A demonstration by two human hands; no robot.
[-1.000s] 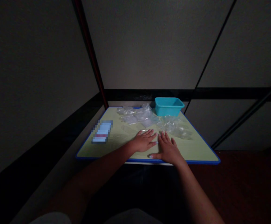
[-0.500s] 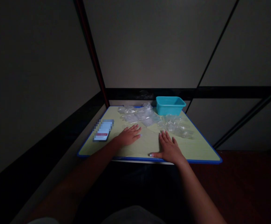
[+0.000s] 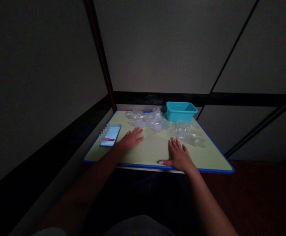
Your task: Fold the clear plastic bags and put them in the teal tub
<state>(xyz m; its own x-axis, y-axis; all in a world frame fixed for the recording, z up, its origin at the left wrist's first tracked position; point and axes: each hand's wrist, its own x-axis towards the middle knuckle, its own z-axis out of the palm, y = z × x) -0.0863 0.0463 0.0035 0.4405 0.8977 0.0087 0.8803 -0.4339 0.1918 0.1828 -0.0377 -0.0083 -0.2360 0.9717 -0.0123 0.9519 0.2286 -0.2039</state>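
My left hand (image 3: 131, 139) lies palm down over the pale yellow table (image 3: 148, 152), fingers stretched out and holding nothing. Its fingertips are close to the near edge of some crumpled clear plastic bags (image 3: 154, 119). My right hand (image 3: 178, 155) rests flat near the table's front edge, thumb spread to the left, with nothing in it. Just beyond its fingers lies more clear plastic (image 3: 187, 133), thin and wrinkled. How many bags there are I cannot tell. To the left of my left hand is a phone (image 3: 110, 135) with its screen lit, partly blurred out.
A turquoise plastic basin (image 3: 181, 113) stands at the back right of the table, behind the plastic. Blue edging (image 3: 207, 170) runs round the tabletop. Grey wall panels (image 3: 157, 49) rise behind and to the left. Dark red floor (image 3: 256, 193) shows at the right.
My left hand has slid a little to the left and away from me, toward the phone. My right hand stays in place. The view has shifted slightly.
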